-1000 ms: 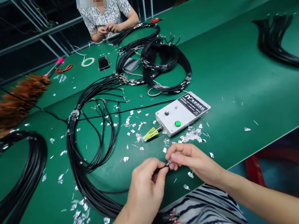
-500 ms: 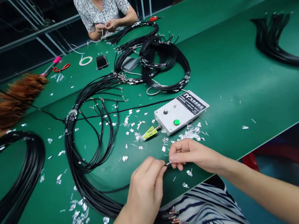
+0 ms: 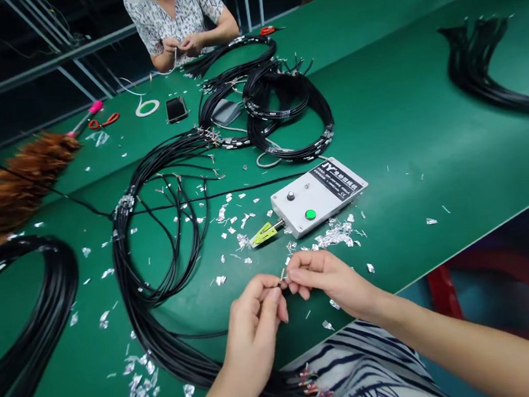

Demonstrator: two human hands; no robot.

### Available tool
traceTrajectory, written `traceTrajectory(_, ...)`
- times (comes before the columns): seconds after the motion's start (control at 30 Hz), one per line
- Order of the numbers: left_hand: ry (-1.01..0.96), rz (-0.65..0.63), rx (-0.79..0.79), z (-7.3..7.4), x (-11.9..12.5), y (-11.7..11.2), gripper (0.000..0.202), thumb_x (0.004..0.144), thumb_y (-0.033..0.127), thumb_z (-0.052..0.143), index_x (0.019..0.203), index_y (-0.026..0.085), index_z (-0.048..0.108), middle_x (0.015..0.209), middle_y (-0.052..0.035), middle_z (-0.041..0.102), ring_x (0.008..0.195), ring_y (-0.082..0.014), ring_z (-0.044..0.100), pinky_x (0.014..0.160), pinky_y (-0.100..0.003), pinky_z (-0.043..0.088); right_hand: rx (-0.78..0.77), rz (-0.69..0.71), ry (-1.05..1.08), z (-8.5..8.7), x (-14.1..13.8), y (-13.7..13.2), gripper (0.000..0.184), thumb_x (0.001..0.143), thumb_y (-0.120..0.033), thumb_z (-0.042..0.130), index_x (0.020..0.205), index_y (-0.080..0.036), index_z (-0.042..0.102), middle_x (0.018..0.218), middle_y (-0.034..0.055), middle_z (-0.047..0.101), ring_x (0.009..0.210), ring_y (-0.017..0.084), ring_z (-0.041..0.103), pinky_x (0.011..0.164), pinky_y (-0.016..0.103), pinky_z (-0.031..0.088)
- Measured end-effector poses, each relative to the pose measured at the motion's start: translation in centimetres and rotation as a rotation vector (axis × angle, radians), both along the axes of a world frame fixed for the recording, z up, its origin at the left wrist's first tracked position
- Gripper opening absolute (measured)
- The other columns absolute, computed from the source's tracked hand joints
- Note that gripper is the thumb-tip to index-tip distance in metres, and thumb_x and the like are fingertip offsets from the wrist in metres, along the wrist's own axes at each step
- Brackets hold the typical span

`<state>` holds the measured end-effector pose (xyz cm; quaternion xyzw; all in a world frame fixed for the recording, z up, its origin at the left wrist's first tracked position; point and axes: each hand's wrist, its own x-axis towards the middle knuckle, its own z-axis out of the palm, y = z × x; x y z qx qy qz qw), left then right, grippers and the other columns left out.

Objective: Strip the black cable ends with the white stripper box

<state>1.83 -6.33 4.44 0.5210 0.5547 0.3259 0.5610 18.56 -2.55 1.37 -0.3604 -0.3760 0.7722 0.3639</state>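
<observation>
Between the fingertips of my left hand (image 3: 257, 320) is the end of a thin black cable (image 3: 204, 335), which runs left toward a large coiled bundle of black cables (image 3: 129, 290). My right hand (image 3: 324, 281) pinches the small wires (image 3: 283, 275) that come out of that end. Both hands almost touch, low over the green table. Just beyond them lies a white box (image 3: 319, 195) with a green button, a black knob and a yellow-green clip (image 3: 266, 233) on its shaft. Stripped, coloured wire ends (image 3: 314, 385) of the bundle rest on my lap.
Foil scraps (image 3: 338, 233) litter the green table (image 3: 413, 207). More cable coils (image 3: 295, 150) lie farther back, with another bundle (image 3: 479, 72) at right. A phone (image 3: 176, 109), a tape roll (image 3: 147, 108), scissors (image 3: 104, 121) and a brown duster (image 3: 19, 188) are at left. A co-worker (image 3: 183, 29) sits opposite.
My right hand has shifted slightly left and up. The left hand has turned so its thumb shows, and the wires at the cable end now point upward. The view has moved a little.
</observation>
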Motion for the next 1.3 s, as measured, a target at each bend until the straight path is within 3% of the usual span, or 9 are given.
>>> traceTrajectory(0.17,-0.105,0.072,-0.122,0.6,0.1,0.3,0.033,0.089,0.049,0.054,0.085,0.016,0.055,0.056,0.004,0.048,0.048,-0.0086,0.035,0.045,-0.02,0.027,0.137,-0.083,-0.145,0.4,0.0,0.0,0.031,0.082,-0.049,0.069,0.085,-0.018,0.067,0.068,-0.0015,0.063,0.059,0.01,0.053,0.061,0.026,0.043)
traceTrajectory(0.3,-0.128,0.082,-0.101,0.7,0.2,0.4,0.036,0.087,0.051,0.058,0.078,0.016,0.055,0.055,0.004,0.048,0.049,-0.0085,0.035,0.045,-0.021,0.027,0.163,-0.097,-0.152,0.4,-0.9,-0.2,0.025,0.077,-0.041,0.076,0.087,-0.019,0.07,0.073,-0.0012,0.062,0.058,0.009,0.05,0.056,0.024,0.04)
traceTrajectory(0.5,-0.208,0.138,-0.096,0.6,0.3,0.1,0.038,0.086,0.051,0.06,0.074,0.016,0.055,0.055,0.0043,0.048,0.048,-0.0075,0.033,0.045,-0.02,0.024,0.04,-0.175,0.068,0.2,-3.1,-0.8,0.022,0.076,-0.04,0.077,0.074,-0.019,0.072,0.076,-0.0003,0.063,0.054,0.006,0.045,0.049,0.021,0.036)
traceTrajectory(0.67,-0.253,0.165,-0.115,0.3,0.2,0.0,0.04,0.085,0.052,0.062,0.07,0.017,0.052,0.054,0.004,0.048,0.049,-0.0073,0.033,0.045,-0.02,0.024,-0.051,-0.242,0.052,0.4,-3.5,-1.3,0.024,0.07,-0.039,0.081,0.068,-0.017,0.071,0.068,-0.0005,0.064,0.048,0.004,0.04,0.046,0.02,0.034)
traceTrajectory(0.83,-0.266,0.167,-0.132,-0.2,0.0,-0.3,0.038,0.083,0.054,0.064,0.077,0.017,0.055,0.054,0.004,0.048,0.05,-0.0081,0.037,0.046,-0.02,0.027,0.003,-0.29,-0.049,0.4,-3.5,-1.4,0.026,0.062,-0.037,0.085,0.062,-0.017,0.069,0.064,-0.0018,0.062,0.047,0.005,0.047,0.043,0.02,0.039)
traceTrajectory(0.97,-0.262,0.195,-0.107,-0.2,-0.1,-0.4,0.043,0.084,0.05,0.065,0.112,0.019,0.058,0.068,0.0037,0.049,0.049,-0.0064,0.033,0.044,-0.021,0.024,0.048,-0.298,-0.082,0.1,-3.4,-1.4,0.027,0.062,-0.039,0.086,0.064,-0.017,0.07,0.067,-0.0015,0.062,0.047,0.006,0.051,0.043,0.02,0.042)
traceTrajectory(1.03,-0.247,0.154,-0.116,-0.1,-0.3,-0.3,0.048,0.085,0.05,0.063,0.12,0.017,0.058,0.066,0.0045,0.045,0.048,-0.0062,0.029,0.045,-0.022,0.022,0.028,-0.282,-0.072,-0.1,-3.4,-1.4,0.028,0.063,-0.039,0.086,0.065,-0.017,0.07,0.065,-0.002,0.062,0.046,0.005,0.05,0.043,0.019,0.042)
traceTrajectory(1.13,-0.25,0.104,-0.139,0.0,-0.5,0.0,0.045,0.086,0.051,0.061,0.112,0.014,0.063,0.06,0.006,0.038,0.049,-0.0069,0.028,0.046,-0.023,0.02,-0.022,-0.261,-0.067,-0.4,-3.3,-1.4,0.029,0.06,-0.037,0.088,0.064,-0.016,0.068,0.062,-0.0032,0.061,0.046,0.005,0.049,0.045,0.019,0.042)
traceTrajectory(1.3,-0.331,0.101,-0.177,0.0,-0.8,0.2,0.037,0.087,0.048,0.062,0.106,0.016,0.063,0.068,0.0043,0.043,0.048,-0.0048,0.025,0.046,-0.023,0.017,0.006,-0.24,-0.034,-0.2,-3.2,-1.4,0.028,0.064,-0.039,0.085,0.07,-0.017,0.07,0.075,-0.0025,0.061,0.046,0.004,0.051,0.046,0.02,0.042)
